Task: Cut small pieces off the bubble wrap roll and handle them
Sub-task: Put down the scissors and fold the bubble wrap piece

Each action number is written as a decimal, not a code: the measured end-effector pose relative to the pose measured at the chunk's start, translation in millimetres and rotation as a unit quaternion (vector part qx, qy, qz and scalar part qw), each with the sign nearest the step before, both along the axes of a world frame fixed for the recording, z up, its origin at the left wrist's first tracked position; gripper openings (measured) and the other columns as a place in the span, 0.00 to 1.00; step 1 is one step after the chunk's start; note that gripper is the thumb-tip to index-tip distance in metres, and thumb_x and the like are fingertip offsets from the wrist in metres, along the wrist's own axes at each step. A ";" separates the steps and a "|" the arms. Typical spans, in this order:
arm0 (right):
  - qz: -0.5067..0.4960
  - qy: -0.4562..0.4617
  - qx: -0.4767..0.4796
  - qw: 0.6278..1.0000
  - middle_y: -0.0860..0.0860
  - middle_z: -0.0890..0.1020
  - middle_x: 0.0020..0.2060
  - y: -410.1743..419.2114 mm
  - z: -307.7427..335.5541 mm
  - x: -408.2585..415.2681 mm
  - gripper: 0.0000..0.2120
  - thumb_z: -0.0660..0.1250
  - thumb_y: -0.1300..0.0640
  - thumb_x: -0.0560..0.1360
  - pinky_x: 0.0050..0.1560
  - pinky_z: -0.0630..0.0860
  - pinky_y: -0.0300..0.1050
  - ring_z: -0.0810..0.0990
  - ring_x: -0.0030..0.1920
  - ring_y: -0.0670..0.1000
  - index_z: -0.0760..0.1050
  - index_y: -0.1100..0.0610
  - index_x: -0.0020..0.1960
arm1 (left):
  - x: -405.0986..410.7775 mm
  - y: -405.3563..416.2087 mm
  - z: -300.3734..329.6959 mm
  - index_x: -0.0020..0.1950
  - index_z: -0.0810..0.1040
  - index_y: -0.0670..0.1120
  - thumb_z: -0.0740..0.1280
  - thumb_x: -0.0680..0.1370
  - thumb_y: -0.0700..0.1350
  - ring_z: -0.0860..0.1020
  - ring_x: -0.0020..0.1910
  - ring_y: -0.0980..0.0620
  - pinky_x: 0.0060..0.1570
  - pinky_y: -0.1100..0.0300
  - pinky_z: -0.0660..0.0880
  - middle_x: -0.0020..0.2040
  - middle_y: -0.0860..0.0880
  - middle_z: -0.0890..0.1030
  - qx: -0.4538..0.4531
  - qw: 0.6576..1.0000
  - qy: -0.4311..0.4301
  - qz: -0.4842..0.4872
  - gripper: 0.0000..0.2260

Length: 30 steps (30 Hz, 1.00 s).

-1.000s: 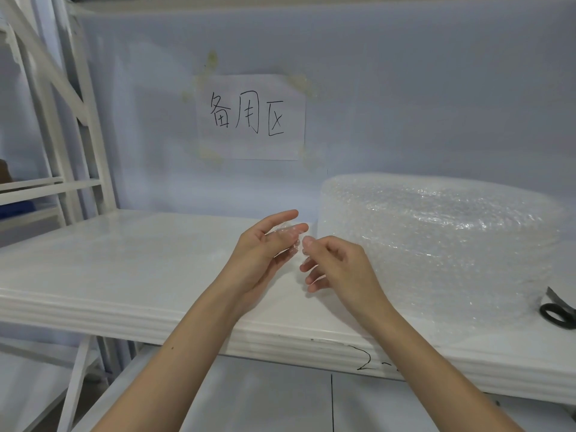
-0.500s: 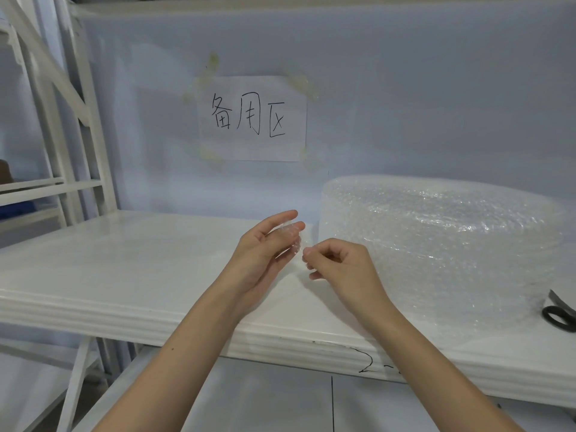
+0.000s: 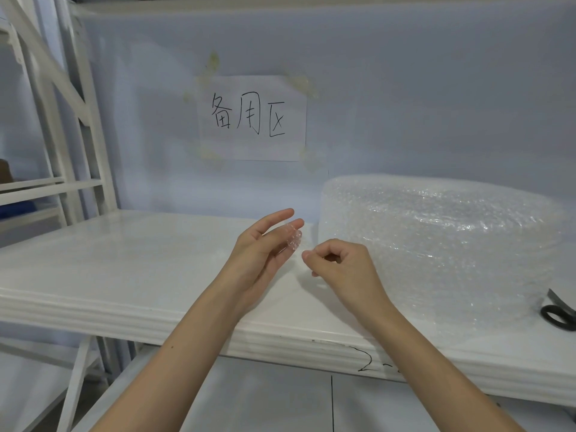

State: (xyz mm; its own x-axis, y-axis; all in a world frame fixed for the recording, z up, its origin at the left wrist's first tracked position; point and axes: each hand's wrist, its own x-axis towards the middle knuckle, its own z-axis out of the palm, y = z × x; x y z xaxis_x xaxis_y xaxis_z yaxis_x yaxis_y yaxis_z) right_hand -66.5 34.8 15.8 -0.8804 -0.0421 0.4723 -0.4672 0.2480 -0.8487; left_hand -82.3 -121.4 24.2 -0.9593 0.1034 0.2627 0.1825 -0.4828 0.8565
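A small clear bubble wrap piece [image 3: 294,237] lies against the straight fingertips of my left hand [image 3: 260,249], which is held palm-up above the white shelf [image 3: 124,269]. My right hand [image 3: 341,265] is just to the right, fingers curled. Its thumb and forefinger pinch together at the piece's lower edge, though the clear film between them is hard to make out. The big bubble wrap roll [image 3: 436,244] lies flat on the shelf right behind my right hand.
Black-handled scissors [image 3: 558,316] lie on the shelf at the far right, past the roll. A paper sign [image 3: 252,118] with handwriting is taped to the back wall. White rack frames [image 3: 62,120] stand at the left. A lower shelf shows beneath.
My right hand has curled tighter and drawn slightly down and right from the left fingertips. My left hand and the piece have stayed in place.
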 end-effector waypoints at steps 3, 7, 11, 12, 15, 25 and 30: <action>-0.002 -0.001 0.003 1.000 0.49 0.82 0.31 -0.2 0.3 1.3 0.08 0.72 0.56 0.71 0.40 0.73 0.40 0.78 0.35 0.45 0.79 0.58 0.35 | 0.3 -0.2 0.1 0.63 0.79 0.45 0.67 0.78 0.35 0.84 0.52 0.53 0.57 0.62 0.79 0.58 0.45 0.85 0.007 1.000 0.002 -0.005 0.14; 0.001 0.003 -0.009 1.000 0.54 0.84 0.35 0.4 0.9 2.2 0.08 0.72 0.59 0.70 0.43 0.77 0.46 0.79 0.36 0.48 0.76 0.60 0.36 | -0.1 -0.6 0.8 0.64 0.79 0.44 0.67 0.79 0.34 0.84 0.54 0.53 0.54 0.63 0.79 0.58 0.46 0.85 0.016 1.000 0.002 -0.005 0.15; 0.013 0.014 -0.016 1.000 0.51 0.82 0.34 0.1 -0.4 0.4 0.08 0.72 0.63 0.70 0.38 0.75 0.41 0.79 0.33 0.48 0.73 0.56 0.39 | -1.1 -0.2 0.7 0.64 0.78 0.44 0.66 0.78 0.32 0.84 0.56 0.52 0.53 0.64 0.79 0.57 0.46 0.85 0.027 1.000 0.005 -0.005 0.16; 0.020 0.014 -0.021 0.999 0.50 0.82 0.34 -0.2 -0.4 -0.3 0.09 0.72 0.63 0.70 0.38 0.75 0.39 0.79 0.33 0.48 0.72 0.55 0.42 | -1.2 -0.1 0.6 0.64 0.78 0.44 0.66 0.78 0.32 0.84 0.56 0.52 0.54 0.63 0.79 0.57 0.45 0.85 0.029 1.000 0.007 -0.005 0.16; 0.032 -0.001 -0.017 0.999 0.49 0.82 0.36 -0.9 -1.1 -2.1 0.13 0.71 0.63 0.71 0.40 0.76 0.34 0.79 0.35 0.46 0.73 0.49 0.50 | -1.8 -0.2 0.4 0.63 0.79 0.45 0.65 0.78 0.31 0.83 0.58 0.52 0.57 0.62 0.78 0.57 0.46 0.85 0.023 1.000 0.017 -0.007 0.17; 0.077 -0.041 -0.013 0.996 0.45 0.83 0.44 -4.1 -3.5 -3.8 0.09 0.68 0.49 0.75 0.46 0.83 0.47 0.83 0.41 0.48 0.82 0.53 0.50 | -0.5 -0.4 -0.7 0.64 0.79 0.47 0.66 0.77 0.29 0.82 0.60 0.52 0.59 0.60 0.78 0.58 0.48 0.85 -0.045 0.998 0.037 -0.002 0.19; 0.045 -0.038 0.001 0.998 0.48 0.80 0.33 -3.8 -2.2 -6.2 0.05 0.69 0.60 0.75 0.42 0.83 0.48 0.80 0.34 0.46 0.82 0.57 0.42 | -0.1 0.4 -1.9 0.64 0.79 0.47 0.66 0.77 0.29 0.82 0.60 0.52 0.54 0.63 0.78 0.58 0.47 0.85 -0.067 0.997 0.046 -0.004 0.20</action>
State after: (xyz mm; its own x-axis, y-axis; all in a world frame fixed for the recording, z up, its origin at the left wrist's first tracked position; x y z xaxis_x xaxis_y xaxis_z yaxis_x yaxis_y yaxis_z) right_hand -72.7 31.0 13.6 -0.9064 -0.1233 0.4040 -0.4218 0.2092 -0.8822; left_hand -82.4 -121.0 22.3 -0.9309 0.1513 0.3326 0.2593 -0.3677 0.8931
